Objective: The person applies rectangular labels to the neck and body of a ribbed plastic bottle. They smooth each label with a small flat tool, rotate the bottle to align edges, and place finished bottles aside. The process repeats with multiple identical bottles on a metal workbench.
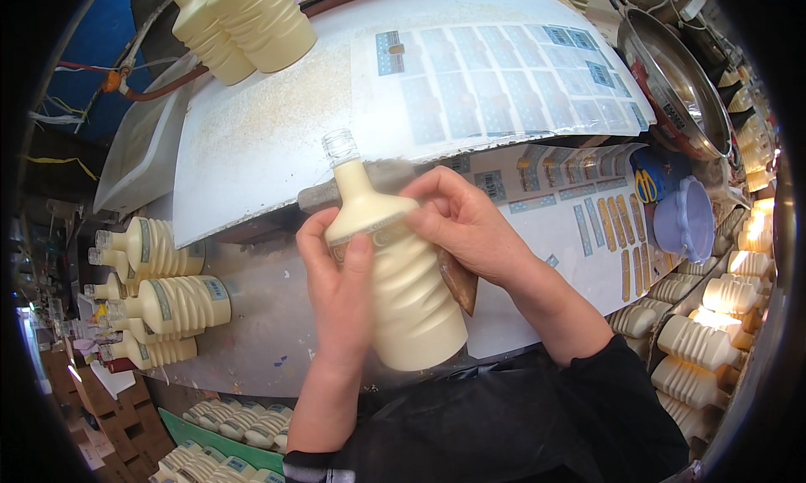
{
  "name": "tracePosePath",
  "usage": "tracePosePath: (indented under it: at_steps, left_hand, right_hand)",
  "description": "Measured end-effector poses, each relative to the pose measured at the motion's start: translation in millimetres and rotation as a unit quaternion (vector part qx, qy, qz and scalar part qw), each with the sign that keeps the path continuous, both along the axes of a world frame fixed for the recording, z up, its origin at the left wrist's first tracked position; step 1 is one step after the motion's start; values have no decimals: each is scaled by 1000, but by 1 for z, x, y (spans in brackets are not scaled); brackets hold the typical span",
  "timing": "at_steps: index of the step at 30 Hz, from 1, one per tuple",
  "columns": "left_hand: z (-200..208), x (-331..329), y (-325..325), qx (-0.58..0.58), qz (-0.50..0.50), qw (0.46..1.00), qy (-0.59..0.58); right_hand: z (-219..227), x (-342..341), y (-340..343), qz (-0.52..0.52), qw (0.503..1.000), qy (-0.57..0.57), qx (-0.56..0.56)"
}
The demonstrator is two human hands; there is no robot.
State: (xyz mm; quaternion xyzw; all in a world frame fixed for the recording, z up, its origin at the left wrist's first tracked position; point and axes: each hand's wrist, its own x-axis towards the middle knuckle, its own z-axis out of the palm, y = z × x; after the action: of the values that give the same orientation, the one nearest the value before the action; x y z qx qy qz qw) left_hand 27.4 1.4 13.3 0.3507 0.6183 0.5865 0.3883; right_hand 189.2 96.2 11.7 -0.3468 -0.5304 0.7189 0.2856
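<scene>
Position: we have the cream bottle (411,307) at the dial's centre, its neck toward 11 o'clock and its base toward 5. A grey, rough-faced block (319,197) lies behind the shoulder; we cannot tell whether they touch.

Grip: our left hand (332,273) is closed on the shoulder's 9 o'clock side, thumb in front, fingers wrapping behind. Our right hand (453,218) is clamped at the 2 o'clock shoulder edge, thumb and index finger drawn close together. Below it projects a brown, pointed wedge (457,283); we cannot tell whether the curled fingers hold it.

Handling: from the clear threaded neck (339,147) we judge the body to be coated glass: stiff, fairly heavy, breakable. The smooth coat may slip in dry fingers. We recommend holding the waist, where slanting ribs give purchase, and supporting the base; the neck should not carry the load.

Materials: a patterned band (369,238) circles the sloping shoulder. At 1 o'clock, glossy printed sheets (504,76) lie on a white board (336,105) with a grainy patch. Near 3 o'clock stands a lavender bowl (676,223) with a wavy rim; near 9, similar ribbed bottles (180,305) lie grouped.
</scene>
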Motion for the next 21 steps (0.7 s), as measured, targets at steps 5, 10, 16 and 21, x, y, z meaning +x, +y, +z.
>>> tracePosePath:
  at_steps: [5, 10, 16, 21]
  left_hand:
    - [1, 1, 1, 4, -5, 1000, -15]
    - [2, 1, 1, -6, -1, 1000, -5]
    - [1, 0, 0, 1, -6, 1000, -12]
    - [1, 1, 1, 4, -10, 1000, -8]
  right_hand:
    - [1, 0, 0, -6, 1000, -23, 5]
    - [0, -1, -1, -7, 1000, -27, 1]
    - [-2, -1, 0, -5, 999, -31, 10]
    - [-3, 0, 0, -6, 999, -29, 17]
